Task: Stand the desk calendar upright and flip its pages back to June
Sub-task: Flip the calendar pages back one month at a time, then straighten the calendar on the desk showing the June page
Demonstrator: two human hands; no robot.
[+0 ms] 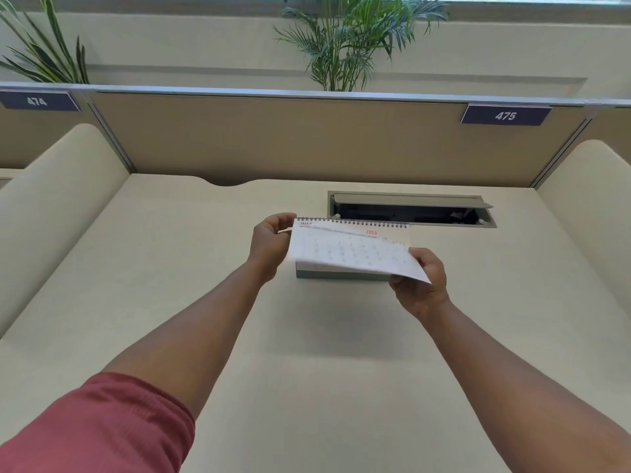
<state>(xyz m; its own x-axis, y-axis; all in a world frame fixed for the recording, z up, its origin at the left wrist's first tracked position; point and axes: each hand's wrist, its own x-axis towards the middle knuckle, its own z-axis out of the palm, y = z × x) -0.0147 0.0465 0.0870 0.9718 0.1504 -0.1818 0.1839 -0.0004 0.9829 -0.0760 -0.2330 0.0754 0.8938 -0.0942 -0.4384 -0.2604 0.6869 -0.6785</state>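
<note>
Between the hands stands the desk calendar [345,264]: left hand [269,244] grips its spiral corner, right hand [421,285] pinches a lifted page [358,256].

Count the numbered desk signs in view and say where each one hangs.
2. The sign reading 474 hangs on the partition at far left; the sign reading 475 hangs on the partition at upper right. Others may lie outside the frame.

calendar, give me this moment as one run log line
calendar: upright on desk | left hand: holds spiral corner | right hand: lifting page | header: july
</note>
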